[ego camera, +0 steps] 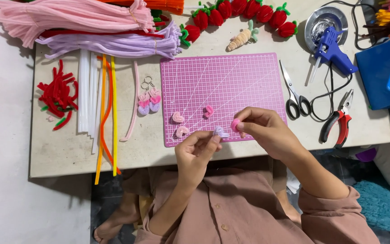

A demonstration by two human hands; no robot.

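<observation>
Scissors [295, 92] right of mat [231, 86] — pliers [338, 121] beyond

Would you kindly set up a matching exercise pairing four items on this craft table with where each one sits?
Things:
1. glue gun
2. scissors
3. lilac piece
4. keychains

Places:
A. left of the cutting mat
B. in the left hand
C. just right of the mat
D. far right corner, on a metal dish

Pairs: 1-D, 2-C, 3-B, 4-A

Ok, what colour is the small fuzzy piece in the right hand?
Pink. The small fuzzy piece pinched in the right hand shows in the head view, over the purple cutting mat.
</observation>
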